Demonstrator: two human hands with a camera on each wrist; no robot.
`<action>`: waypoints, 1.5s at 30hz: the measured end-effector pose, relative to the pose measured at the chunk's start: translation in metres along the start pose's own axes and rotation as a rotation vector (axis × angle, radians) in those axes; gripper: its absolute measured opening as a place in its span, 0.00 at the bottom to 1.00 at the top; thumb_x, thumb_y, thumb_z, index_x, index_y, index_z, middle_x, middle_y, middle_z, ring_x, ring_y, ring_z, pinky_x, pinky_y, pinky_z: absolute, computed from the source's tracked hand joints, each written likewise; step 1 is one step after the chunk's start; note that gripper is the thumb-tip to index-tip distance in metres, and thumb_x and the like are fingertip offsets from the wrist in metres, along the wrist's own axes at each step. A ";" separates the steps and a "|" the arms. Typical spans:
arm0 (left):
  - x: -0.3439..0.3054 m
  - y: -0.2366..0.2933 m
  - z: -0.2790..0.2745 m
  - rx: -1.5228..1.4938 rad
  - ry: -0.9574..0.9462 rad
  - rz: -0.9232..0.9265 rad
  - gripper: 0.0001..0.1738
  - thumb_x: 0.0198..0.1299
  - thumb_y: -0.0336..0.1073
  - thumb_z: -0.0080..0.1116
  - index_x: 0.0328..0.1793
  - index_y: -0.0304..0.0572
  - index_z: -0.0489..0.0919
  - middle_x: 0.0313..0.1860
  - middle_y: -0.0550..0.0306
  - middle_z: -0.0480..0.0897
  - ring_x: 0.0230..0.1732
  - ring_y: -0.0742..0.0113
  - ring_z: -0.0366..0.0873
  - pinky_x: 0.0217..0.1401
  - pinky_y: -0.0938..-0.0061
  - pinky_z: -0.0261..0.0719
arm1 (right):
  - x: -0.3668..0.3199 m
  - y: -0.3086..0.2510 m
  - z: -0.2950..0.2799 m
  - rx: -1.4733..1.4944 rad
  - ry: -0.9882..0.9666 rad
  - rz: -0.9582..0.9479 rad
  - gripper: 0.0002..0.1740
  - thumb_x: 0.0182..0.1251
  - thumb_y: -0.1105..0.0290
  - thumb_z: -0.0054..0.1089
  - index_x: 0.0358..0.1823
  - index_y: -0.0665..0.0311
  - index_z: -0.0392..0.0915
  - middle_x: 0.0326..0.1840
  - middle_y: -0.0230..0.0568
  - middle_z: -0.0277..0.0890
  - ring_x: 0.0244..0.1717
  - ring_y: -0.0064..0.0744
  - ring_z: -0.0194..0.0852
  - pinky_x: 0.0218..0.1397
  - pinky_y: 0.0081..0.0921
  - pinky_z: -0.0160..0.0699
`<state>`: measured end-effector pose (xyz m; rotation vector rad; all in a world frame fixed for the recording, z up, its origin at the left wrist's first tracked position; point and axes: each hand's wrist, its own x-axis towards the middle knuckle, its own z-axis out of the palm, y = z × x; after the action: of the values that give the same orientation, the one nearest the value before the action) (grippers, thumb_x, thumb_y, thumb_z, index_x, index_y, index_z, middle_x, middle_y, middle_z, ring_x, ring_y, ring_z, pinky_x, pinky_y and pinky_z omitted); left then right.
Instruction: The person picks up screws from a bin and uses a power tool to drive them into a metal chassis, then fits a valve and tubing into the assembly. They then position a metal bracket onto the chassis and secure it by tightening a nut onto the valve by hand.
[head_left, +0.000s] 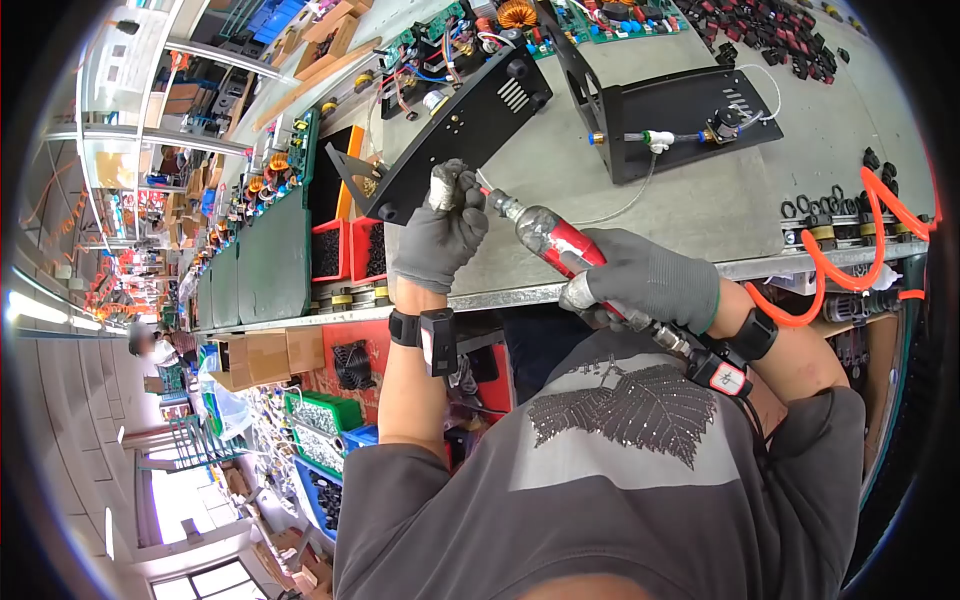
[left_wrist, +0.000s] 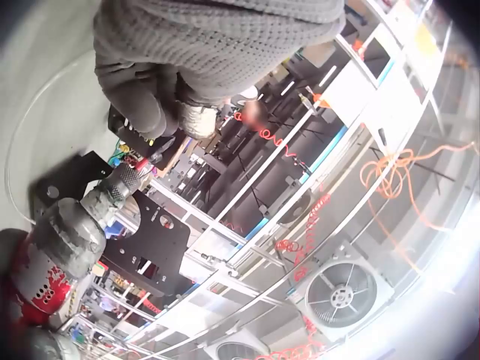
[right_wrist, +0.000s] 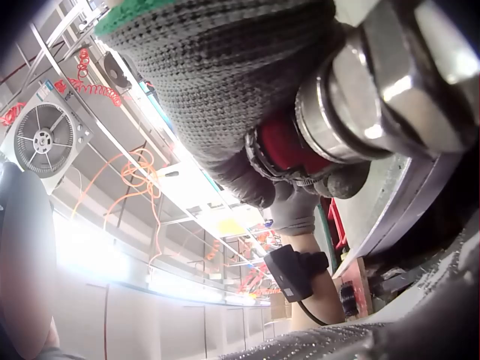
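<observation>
Curled fingers of the gloved left hand point(head_left: 445, 230) meet near the tip of a red and silver power screwdriver point(head_left: 548, 238); whether they pinch something small is hidden. The gloved right hand point(head_left: 650, 280) grips the screwdriver's body, bit end towards the left hand. In the left wrist view, the screwdriver point(left_wrist: 67, 244) has its bit point(left_wrist: 157, 152) close under the left fingertips. The right wrist view has the right hand point(right_wrist: 225, 82) wrapped round the tool's red part point(right_wrist: 289, 142). A black metal housing point(head_left: 450, 130) stands tilted just beyond the left hand.
A second black housing point(head_left: 690, 125) with a white cable lies on the grey bench point(head_left: 730, 220). Circuit boards point(head_left: 640, 22) and a heap of small black and red parts point(head_left: 770, 35) sit at the far side. Red bins point(head_left: 367, 250) are left; an orange coiled hose point(head_left: 815, 275) hangs right.
</observation>
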<state>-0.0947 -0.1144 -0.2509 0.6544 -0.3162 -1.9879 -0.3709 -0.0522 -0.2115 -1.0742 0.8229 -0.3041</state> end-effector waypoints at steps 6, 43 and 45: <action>0.008 0.002 -0.016 -0.126 -0.097 -0.087 0.15 0.68 0.44 0.56 0.56 0.48 0.77 0.45 0.62 0.81 0.43 0.66 0.83 0.41 0.75 0.84 | 0.001 0.002 -0.003 0.008 -0.006 -0.027 0.21 0.54 0.60 0.67 0.42 0.65 0.71 0.24 0.35 0.74 0.21 0.23 0.73 0.23 0.22 0.70; 0.111 0.108 0.034 2.224 0.473 0.230 0.23 0.70 0.48 0.53 0.49 0.32 0.83 0.40 0.54 0.85 0.39 0.71 0.78 0.47 0.74 0.74 | 0.067 0.002 -0.022 0.243 0.063 -0.073 0.24 0.51 0.59 0.70 0.44 0.65 0.72 0.24 0.34 0.71 0.20 0.23 0.70 0.20 0.23 0.69; 0.117 0.109 0.023 2.130 0.450 0.251 0.23 0.70 0.48 0.52 0.48 0.32 0.83 0.40 0.53 0.85 0.39 0.70 0.78 0.46 0.73 0.74 | 0.070 0.004 -0.021 0.250 0.055 -0.084 0.24 0.51 0.59 0.70 0.44 0.66 0.72 0.24 0.34 0.71 0.20 0.23 0.70 0.20 0.24 0.69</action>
<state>-0.0712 -0.2703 -0.2164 2.0219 -2.0861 -0.4813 -0.3396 -0.1052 -0.2506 -0.8699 0.7672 -0.4964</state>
